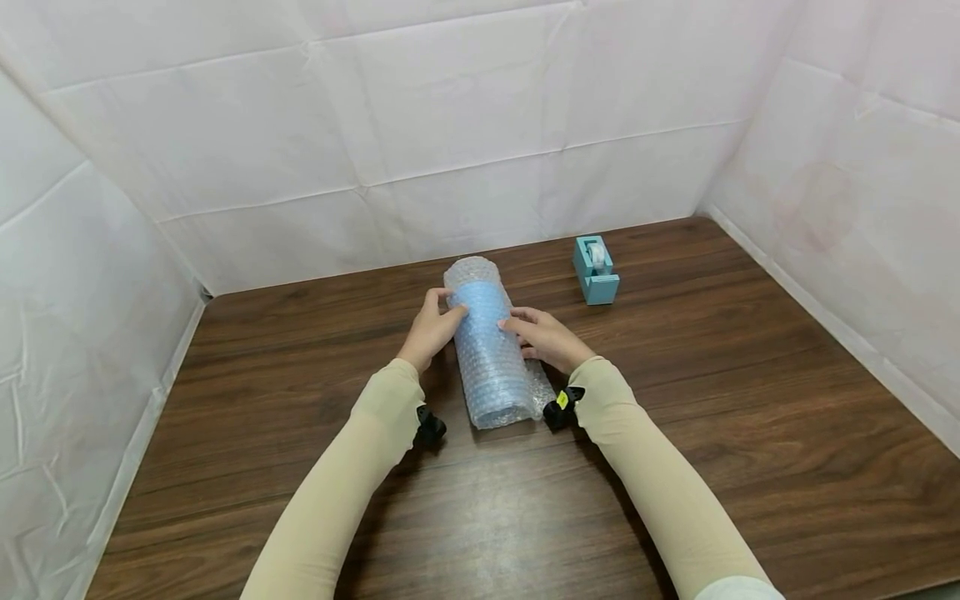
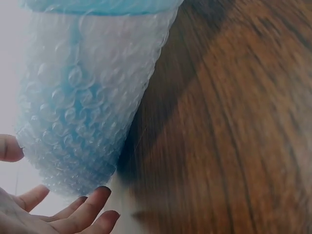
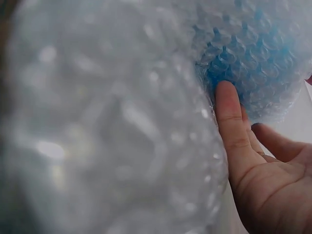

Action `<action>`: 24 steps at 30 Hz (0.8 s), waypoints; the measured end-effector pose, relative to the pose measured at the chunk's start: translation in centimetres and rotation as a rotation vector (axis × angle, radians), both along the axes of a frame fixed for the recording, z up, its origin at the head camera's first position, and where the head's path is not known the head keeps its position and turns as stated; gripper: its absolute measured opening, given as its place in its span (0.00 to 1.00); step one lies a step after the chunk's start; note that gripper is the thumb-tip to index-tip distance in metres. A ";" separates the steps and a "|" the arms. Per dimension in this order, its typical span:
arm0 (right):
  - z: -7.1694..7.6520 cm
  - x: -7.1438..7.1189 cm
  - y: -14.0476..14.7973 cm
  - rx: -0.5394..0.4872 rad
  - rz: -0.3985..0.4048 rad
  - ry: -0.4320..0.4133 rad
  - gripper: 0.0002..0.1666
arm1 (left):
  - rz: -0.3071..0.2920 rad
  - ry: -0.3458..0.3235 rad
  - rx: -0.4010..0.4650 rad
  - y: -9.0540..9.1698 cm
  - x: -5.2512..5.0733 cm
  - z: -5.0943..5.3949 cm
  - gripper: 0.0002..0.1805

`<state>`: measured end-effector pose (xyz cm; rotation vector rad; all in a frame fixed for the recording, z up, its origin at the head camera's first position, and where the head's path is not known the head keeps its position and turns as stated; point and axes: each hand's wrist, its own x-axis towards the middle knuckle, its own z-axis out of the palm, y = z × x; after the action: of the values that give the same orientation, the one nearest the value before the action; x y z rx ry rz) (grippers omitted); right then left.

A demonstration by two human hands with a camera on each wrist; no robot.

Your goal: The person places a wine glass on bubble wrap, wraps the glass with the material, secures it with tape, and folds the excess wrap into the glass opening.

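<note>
A bubble-wrap roll [image 1: 491,367] with something light blue inside lies lengthwise on the table; the wrap hides the inner thing's kind. My left hand [image 1: 432,327] is at its left side, thumb on top. In the left wrist view, the left hand's fingers [image 2: 92,207] extend loosely beside the wrap. From the right, my right hand [image 1: 551,340] touches the roll with its thumb on top. The right wrist view has a straight finger [image 3: 229,114] of that hand against the wrap. A loose bubble-wrap flap [image 1: 538,385] sticks out at the roll's lower right.
A teal tape dispenser [image 1: 598,287] with a roll of clear tape stands to the right, near the back of the dark wooden table [image 1: 300,400]. White cloth walls [image 1: 450,108] rise behind and along both sides. Black wrist cameras [image 1: 430,427] hang below the wrists.
</note>
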<state>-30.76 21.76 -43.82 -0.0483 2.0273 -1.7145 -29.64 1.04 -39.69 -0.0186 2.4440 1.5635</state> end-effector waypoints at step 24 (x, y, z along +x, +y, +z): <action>-0.4 0.0 1.2 0.013 -0.034 0.019 0.37 | 0.020 0.033 0.052 1.7 0.0 -0.3 0.36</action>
<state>-30.72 22.98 -44.22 -0.0264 2.0640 -1.7278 -29.60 2.73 -39.99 -0.0084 2.4343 1.6486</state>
